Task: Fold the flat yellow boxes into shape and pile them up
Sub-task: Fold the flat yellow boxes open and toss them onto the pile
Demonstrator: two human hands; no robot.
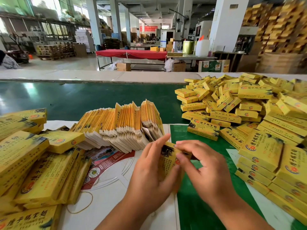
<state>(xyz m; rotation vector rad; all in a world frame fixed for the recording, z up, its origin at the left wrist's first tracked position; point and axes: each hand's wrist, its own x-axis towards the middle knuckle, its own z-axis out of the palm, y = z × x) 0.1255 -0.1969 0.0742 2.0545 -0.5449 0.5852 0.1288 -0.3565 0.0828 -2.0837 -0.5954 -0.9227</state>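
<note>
Left hand (153, 165) and right hand (201, 165) both grip one yellow box (167, 159) | flat box stack (123, 123) just behind | folded box pile (249, 113) at right

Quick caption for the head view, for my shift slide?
Both hands fold one yellow printed cardboard box between unfolded flats and finished piles.

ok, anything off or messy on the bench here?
Mostly tidy. The row of flat blanks leans and fans apart, with its right end splaying. A loose rubber band lies on the paper. The folded-box heap is dumped, not stacked. Both hands hold one box.
</note>
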